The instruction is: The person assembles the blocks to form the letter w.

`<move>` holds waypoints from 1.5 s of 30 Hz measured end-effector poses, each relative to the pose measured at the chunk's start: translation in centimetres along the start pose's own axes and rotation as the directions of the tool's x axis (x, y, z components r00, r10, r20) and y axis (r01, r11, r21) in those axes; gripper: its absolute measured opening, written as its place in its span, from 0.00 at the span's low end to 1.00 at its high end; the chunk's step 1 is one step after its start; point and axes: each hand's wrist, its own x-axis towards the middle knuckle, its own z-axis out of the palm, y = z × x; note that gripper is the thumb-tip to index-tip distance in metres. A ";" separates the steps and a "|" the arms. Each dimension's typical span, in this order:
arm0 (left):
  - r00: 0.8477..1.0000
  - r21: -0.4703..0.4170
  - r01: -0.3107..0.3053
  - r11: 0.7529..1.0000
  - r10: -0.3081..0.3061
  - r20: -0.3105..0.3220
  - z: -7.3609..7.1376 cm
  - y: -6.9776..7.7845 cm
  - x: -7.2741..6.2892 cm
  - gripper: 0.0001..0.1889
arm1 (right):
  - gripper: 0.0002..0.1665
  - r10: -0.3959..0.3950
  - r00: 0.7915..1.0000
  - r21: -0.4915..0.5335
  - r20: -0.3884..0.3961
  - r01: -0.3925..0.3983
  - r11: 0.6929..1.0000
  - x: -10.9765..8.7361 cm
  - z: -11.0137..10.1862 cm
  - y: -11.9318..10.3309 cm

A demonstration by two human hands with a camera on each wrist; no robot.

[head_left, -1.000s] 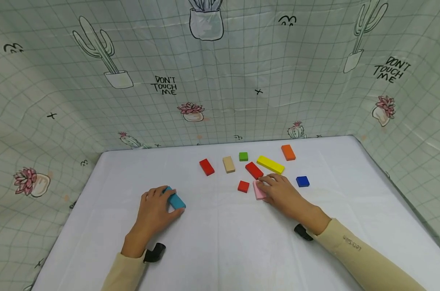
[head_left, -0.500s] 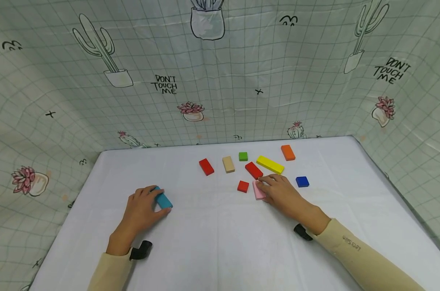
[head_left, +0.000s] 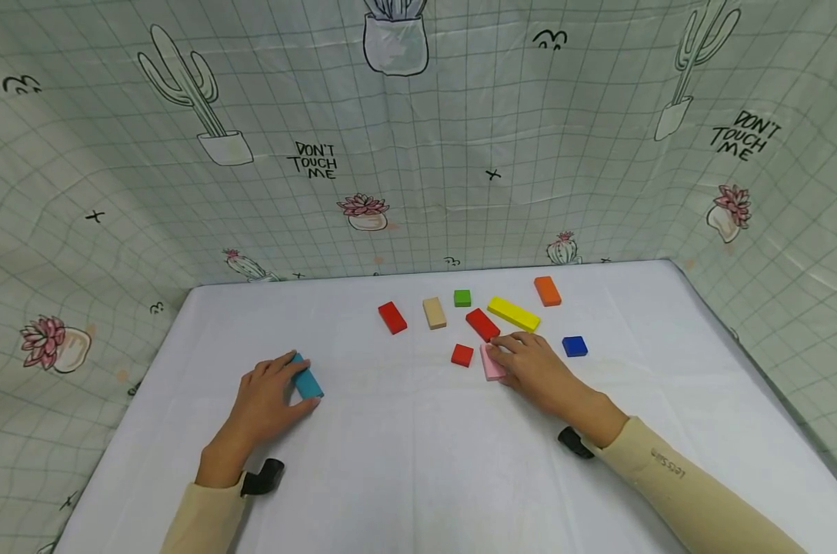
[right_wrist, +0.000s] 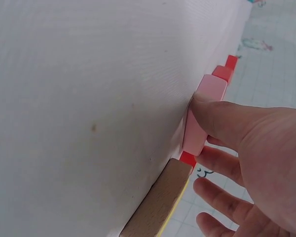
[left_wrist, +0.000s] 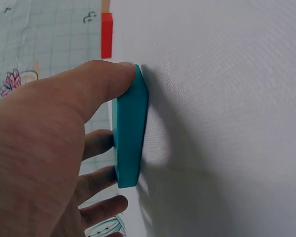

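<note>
Pinching 2 blocks!

Clamping the light-blue block [head_left: 308, 381] end to end at bench [head_left: 405, 462] left with the left grip [head_left: 262, 404], presumably for steadiness. Pinching the pink block [head_left: 491, 366] near the small red block [head_left: 462, 355] with the right grip [head_left: 539, 377]. Reading "DON'T TOUCH ME" on the backdrop [head_left: 418, 138]; no deciphering the sleeve lettering [head_left: 668, 463].

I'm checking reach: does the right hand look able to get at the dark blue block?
Probably yes, once free: the right hand pinches the pink block, but nothing visible stands between that hand and the dark blue block.
</note>
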 end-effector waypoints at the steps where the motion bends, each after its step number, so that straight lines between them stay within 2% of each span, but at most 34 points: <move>1: 1.000 -0.003 0.000 1.000 0.000 0.002 0.0 0.0 0.0 0.32 | 0.33 0.002 1.000 0.002 0.001 -0.002 1.000 0.0 0.0 0.0; 10: 0.999 -0.027 -0.039 0.999 0.038 -0.009 -0.4 0.0 -0.3 0.27 | 0.34 0.010 1.000 0.012 0.013 -0.011 1.000 -0.1 0.1 -0.3; 18: 0.998 -0.029 -0.062 0.998 0.062 -0.002 -0.5 0.1 -0.2 0.27 | 0.34 0.021 0.999 0.031 0.026 -0.022 0.999 -0.1 -0.5 -0.3; 24: 0.998 -0.023 -0.057 0.998 0.057 0.006 -0.5 0.0 -0.1 0.27 | 0.33 0.012 1.000 0.028 0.018 -0.012 1.000 -0.1 -0.6 -0.3; 30: 0.999 -0.031 -0.038 0.999 0.038 0.009 -0.7 0.1 0.0 0.28 | 0.33 0.024 0.999 0.001 0.045 -0.024 1.000 0.1 -0.6 -0.5; 45: 0.999 -0.019 -0.030 0.999 0.030 0.026 -0.9 0.0 0.3 0.26 | 0.34 0.006 0.999 0.040 0.038 -0.007 0.999 0.4 -0.2 0.2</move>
